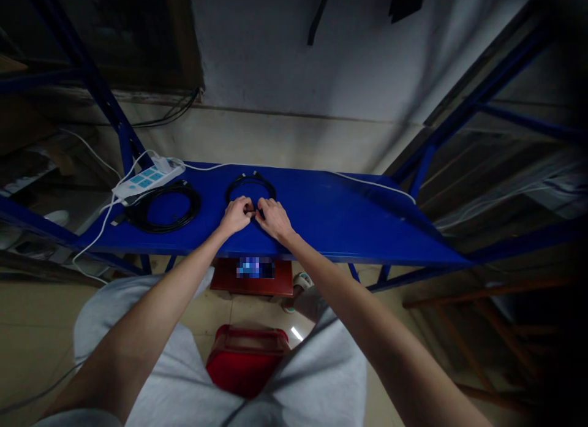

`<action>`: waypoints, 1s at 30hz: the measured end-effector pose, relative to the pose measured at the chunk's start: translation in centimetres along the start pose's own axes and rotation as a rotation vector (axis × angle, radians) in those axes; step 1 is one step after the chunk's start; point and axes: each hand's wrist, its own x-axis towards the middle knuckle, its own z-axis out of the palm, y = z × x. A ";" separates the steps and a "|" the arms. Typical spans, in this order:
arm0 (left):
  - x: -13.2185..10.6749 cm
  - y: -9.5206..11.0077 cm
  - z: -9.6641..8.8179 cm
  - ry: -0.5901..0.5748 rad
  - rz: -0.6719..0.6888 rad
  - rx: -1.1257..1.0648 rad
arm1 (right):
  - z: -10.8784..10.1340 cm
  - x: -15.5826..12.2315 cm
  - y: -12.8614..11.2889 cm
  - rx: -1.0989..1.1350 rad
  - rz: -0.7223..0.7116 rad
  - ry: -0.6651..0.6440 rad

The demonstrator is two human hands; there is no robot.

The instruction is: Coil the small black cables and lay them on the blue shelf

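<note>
Fingers [245, 202] of both hands bent in, pinching the near side of a looped cable [272, 187]. Left to right: power strip [147, 181] at left of bench [331, 222], long axis slanted, right end farther from the person. Big black coil [160, 230] flat just in front of it. Left hand [236, 216] grips cable from the left. Cable flat, left of mid-bench; plug ends at far side, pointing roughly toward wall [294, 133]. Near arc hidden by hands, so loop's long axis unclear. Right hand [274, 219] grips from the right. White cord [376, 183] along far edge.
</note>
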 end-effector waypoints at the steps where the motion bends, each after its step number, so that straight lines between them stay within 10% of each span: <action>1: 0.0 0.0 0.0 0.000 -0.001 -0.004 | 0.0 0.0 0.0 -0.004 0.001 0.001; 30: 0.0 0.3 0.2 -0.059 -0.010 0.019 | -0.3 0.2 0.1 -0.053 0.037 -0.061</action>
